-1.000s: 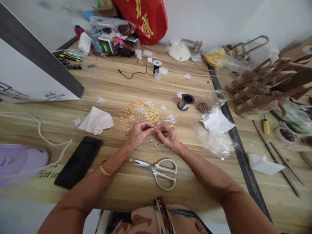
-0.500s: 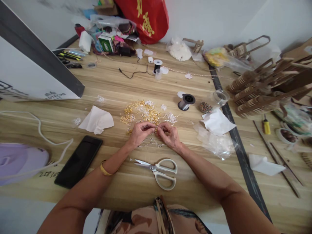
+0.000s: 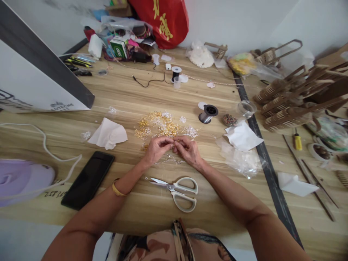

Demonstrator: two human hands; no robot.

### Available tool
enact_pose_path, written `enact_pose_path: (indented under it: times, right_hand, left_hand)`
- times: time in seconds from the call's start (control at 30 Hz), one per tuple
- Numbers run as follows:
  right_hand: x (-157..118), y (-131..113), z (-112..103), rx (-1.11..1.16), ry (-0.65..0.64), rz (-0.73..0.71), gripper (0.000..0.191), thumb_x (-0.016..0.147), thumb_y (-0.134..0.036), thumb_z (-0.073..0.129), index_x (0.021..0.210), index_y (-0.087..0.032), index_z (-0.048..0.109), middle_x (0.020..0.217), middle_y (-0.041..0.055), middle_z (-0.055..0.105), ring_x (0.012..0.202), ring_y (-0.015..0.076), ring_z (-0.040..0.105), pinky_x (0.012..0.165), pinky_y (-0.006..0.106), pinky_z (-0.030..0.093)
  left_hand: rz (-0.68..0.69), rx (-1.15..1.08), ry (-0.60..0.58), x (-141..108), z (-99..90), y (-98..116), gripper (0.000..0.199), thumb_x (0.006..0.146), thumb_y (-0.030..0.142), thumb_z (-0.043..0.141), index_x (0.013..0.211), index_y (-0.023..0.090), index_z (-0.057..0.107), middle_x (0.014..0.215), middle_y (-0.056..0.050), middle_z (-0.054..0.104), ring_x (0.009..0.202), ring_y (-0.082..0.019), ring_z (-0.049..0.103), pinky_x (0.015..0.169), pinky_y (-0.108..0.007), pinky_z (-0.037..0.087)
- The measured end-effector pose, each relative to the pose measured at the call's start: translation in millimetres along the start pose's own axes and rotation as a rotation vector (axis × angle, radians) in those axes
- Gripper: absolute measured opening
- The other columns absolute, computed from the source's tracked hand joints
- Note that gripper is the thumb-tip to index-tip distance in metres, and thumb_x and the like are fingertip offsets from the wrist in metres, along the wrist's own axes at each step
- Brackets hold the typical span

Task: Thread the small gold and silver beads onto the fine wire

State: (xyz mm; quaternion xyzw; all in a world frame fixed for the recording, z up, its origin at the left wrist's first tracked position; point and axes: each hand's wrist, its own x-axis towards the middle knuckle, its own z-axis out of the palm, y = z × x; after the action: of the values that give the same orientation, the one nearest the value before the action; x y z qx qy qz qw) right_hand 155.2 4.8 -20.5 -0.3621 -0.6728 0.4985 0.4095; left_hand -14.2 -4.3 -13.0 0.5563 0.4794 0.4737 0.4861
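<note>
My left hand point(image 3: 157, 149) and my right hand point(image 3: 188, 150) meet fingertip to fingertip over the wooden table. Both are closed in a pinch on something too small to make out. Just beyond them lies a pile of gold and silver jewellery findings point(image 3: 160, 123), with silver pins point(image 3: 191, 132) at its right. A thin beaded chain point(image 3: 170, 160) rests on the table between and below my hands. Nearer to me are open-bladed scissors with white handles point(image 3: 174, 188), lying flat, blades to the left.
A black phone point(image 3: 87, 180) and white cloth point(image 3: 108, 134) lie left. Beyond on the right are a wire spool point(image 3: 208, 113), a jar of beads point(image 3: 239, 113) and clear plastic bags point(image 3: 241, 159). Small wooden baskets point(image 3: 282, 105) stand far right; a large box point(image 3: 38, 76) stands left.
The fingertips of my right hand have shifted slightly left and now overlap those of my left hand more closely. Nothing else has visibly moved.
</note>
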Motion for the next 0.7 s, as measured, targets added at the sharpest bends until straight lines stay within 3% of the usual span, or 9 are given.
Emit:
enact_pose_path:
  times: [0.7]
  right_hand:
    - [-3.5, -4.5, -1.3, -0.079, -0.070, -0.005, 0.020, 0.096, -0.041, 0.044, 0.100, -0.021, 0.044, 0.064, -0.0030, 0.057, 0.053, 0.0099, 0.053, 0.053, 0.022, 0.045]
  left_hand:
    - [0.129, 0.164, -0.041, -2.1, 0.4, 7.5, 0.007, 0.075, 0.021, 0.066, 0.076, 0.016, 0.071, 0.078, -0.005, 0.068, 0.074, -0.016, 0.062, 0.069, -0.027, 0.050]
